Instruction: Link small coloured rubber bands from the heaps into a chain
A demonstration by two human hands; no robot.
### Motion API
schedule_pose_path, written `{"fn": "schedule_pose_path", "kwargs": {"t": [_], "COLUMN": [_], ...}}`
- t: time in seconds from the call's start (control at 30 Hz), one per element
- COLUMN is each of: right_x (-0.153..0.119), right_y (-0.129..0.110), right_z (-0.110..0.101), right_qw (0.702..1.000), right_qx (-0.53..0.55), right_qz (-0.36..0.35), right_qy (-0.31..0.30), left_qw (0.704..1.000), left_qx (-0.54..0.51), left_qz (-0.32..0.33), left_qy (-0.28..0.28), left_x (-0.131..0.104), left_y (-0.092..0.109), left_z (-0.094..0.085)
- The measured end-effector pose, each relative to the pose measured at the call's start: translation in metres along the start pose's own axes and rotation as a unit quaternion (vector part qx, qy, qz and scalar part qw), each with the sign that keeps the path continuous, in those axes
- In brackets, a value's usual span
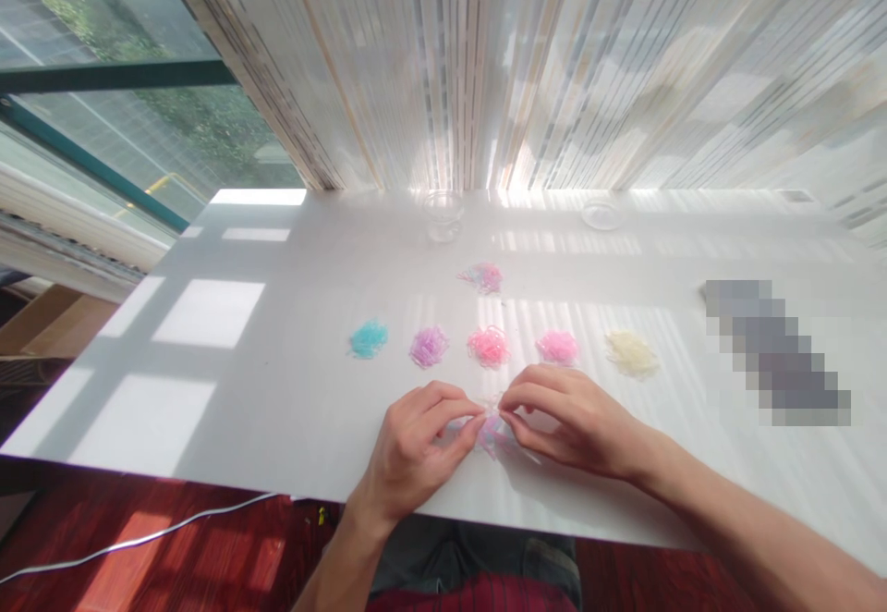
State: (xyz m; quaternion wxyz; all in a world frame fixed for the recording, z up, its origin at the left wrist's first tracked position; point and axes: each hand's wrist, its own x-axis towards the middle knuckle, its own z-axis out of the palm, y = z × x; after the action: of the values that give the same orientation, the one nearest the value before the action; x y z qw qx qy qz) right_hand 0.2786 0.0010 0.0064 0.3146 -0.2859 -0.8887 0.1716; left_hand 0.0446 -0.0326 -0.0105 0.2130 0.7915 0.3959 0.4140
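My left hand (424, 446) and my right hand (578, 420) meet near the table's front edge, thumb and forefinger pinched on each. Thin pale strands that look like small rubber bands show between the fingertips. Just under them lies a mixed pile of pink, purple and bluish rubber bands (491, 438), partly covered by the fingers. Beyond the hands runs a row of sorted heaps: teal bands (368, 339), purple bands (429, 347), coral-pink bands (489, 347), bright pink bands (557, 348) and pale yellow bands (631, 353). Farther back sits another mixed heap (483, 277).
A clear round container (443, 214) stands at the back of the white table (305, 409), with a clear lid (600, 215) to its right. A blurred-out dark object (776, 353) lies on the right. Striped curtains (485, 67) hang along the back edge.
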Motion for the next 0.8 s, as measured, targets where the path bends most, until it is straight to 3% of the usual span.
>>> {"fn": "schedule_pose_path", "kwargs": {"t": [0.27, 0.47, 0.6, 0.8], "right_x": [0.003, -0.022, -0.053, -0.088], "right_y": [-0.011, -0.034, -0.034, -0.017], "right_z": [0.004, -0.001, -0.015, -0.033], "right_qw": [0.999, 0.988, 0.946, 0.876], "right_qx": [0.028, 0.023, -0.028, -0.047], "right_qz": [0.035, 0.127, 0.244, 0.355], "right_qy": [0.019, 0.087, 0.211, 0.324], "left_qw": [1.000, 1.000, 1.000, 1.000], "left_qx": [-0.012, -0.006, 0.001, 0.001], "left_qz": [0.003, 0.007, 0.011, 0.007], "left_qy": [0.013, -0.008, -0.014, -0.021], "left_x": [0.000, -0.001, -0.004, -0.004], "left_y": [0.001, 0.002, -0.001, -0.002], "left_z": [-0.003, -0.005, -0.004, -0.002]}}
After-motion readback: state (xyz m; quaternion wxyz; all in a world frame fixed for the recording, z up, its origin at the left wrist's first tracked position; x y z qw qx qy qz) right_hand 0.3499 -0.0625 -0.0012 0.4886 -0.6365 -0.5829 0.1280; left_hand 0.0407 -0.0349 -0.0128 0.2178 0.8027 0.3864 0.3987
